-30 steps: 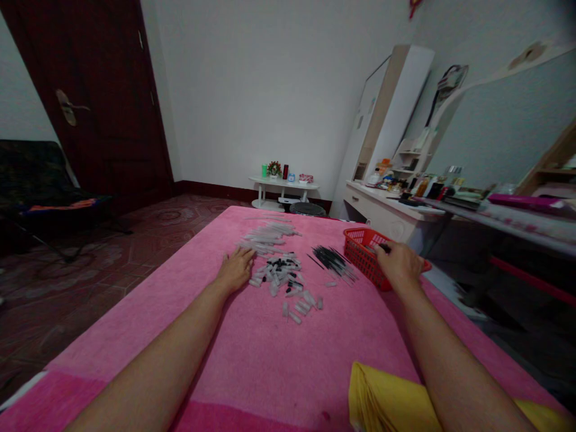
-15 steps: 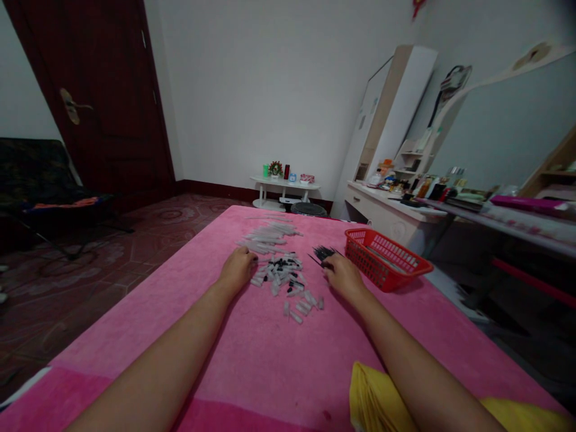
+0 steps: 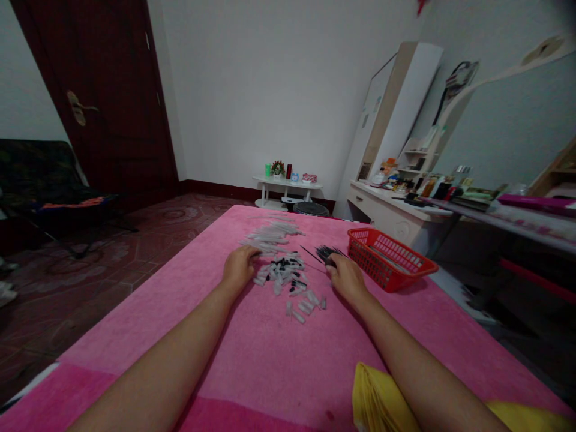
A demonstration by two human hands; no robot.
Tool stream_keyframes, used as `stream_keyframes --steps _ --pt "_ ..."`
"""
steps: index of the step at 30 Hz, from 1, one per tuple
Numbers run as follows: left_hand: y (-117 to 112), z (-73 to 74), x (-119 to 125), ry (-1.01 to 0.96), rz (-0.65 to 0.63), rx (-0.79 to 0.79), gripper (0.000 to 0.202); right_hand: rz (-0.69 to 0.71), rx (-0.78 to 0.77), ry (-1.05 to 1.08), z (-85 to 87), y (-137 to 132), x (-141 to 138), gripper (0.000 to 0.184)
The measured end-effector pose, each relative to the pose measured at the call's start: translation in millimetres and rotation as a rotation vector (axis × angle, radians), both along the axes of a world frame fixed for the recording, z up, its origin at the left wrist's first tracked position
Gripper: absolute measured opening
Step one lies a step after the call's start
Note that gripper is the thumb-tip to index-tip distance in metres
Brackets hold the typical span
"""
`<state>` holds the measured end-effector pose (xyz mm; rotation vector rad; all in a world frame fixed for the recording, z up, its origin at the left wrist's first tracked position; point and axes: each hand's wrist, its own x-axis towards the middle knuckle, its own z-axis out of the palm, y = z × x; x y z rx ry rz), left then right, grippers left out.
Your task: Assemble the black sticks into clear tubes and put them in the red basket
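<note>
My left hand (image 3: 238,266) rests on the pink cloth with its fingers curled. Its fingertips meet the near left end of a pile of thin whitish tubes (image 3: 270,235); whatever they grip is hidden. Right of it lies a heap of small clear and black caps (image 3: 283,273), with several clear pieces (image 3: 306,306) strewn nearer to me. My right hand (image 3: 347,277) is closed at a bundle of thin black sticks (image 3: 328,252). From its pinched fingers a thin black stick (image 3: 310,254) points up and left, toward the tubes.
A red plastic basket (image 3: 387,264) holding pale thin things stands right of my right hand. The table has a pink cloth (image 3: 252,360), and a yellow cloth (image 3: 378,396) lies under my right forearm. A cluttered dresser (image 3: 382,201) is beyond on the right.
My right fingers have shifted slightly, and the black stick at them now reaches further left. My left fingertips have moved a little up, toward the whitish tubes. The camera has turned slightly left.
</note>
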<state>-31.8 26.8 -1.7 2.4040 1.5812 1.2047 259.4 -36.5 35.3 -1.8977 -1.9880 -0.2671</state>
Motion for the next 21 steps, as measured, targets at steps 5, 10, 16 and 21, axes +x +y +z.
stream_keyframes --steps 5,10,16,21 --pt "-2.6 2.5 2.7 -0.03 -0.067 0.034 0.035 0.154 0.027 -0.025 4.3 -5.3 -14.8 0.011" --pt "-6.6 4.7 7.0 -0.047 -0.126 0.067 0.037 0.183 0.005 -0.042 5.5 -7.8 -18.4 0.008" --pt "-8.2 4.2 9.8 -0.055 -0.15 0.067 0.044 0.18 -0.015 -0.071 6.2 -7.1 -19.5 0.008" --pt "-7.9 4.6 10.3 -0.031 -0.163 0.057 0.04 0.194 0.002 -0.1 8.2 -9.2 -20.9 0.009"
